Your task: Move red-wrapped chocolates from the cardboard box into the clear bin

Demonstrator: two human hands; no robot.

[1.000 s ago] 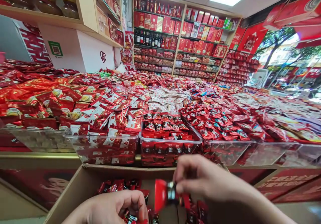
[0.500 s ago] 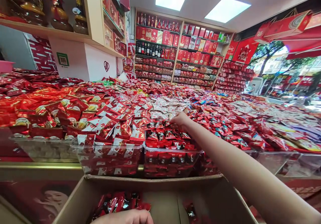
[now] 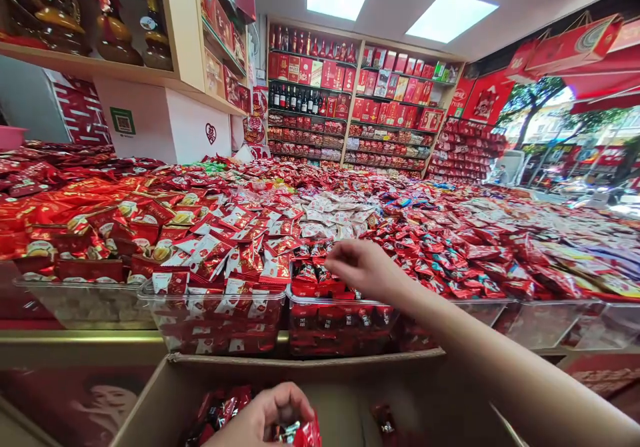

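My left hand (image 3: 267, 412) is over the cardboard box (image 3: 305, 361), its fingers curled round a small red wrapped candy packet (image 3: 307, 430). A lighter, shiny part shows beside the packet's red wrapper. More red-and-black packets (image 3: 220, 410) lie in the box to the left of this hand, and another packet (image 3: 384, 420) lies to its right. My right hand (image 3: 363, 267) hovers over a clear plastic bin (image 3: 345, 300) of red-and-black packets. Its fingers are bent together, and whatever they may hold is hidden.
Beside it stands a clear bin (image 3: 213, 293) of red-and-white packets. White packets (image 3: 335, 213) lie behind, with heaps of red packets (image 3: 480, 253) to the right. Shelves (image 3: 357, 93) of bottles and boxes line the back wall. A wooden cabinet (image 3: 186, 33) juts out upper left.
My right hand has drawn back toward me from the far part of the bin. My left hand has risen and turned, now showing a red candy packet in its fingers.
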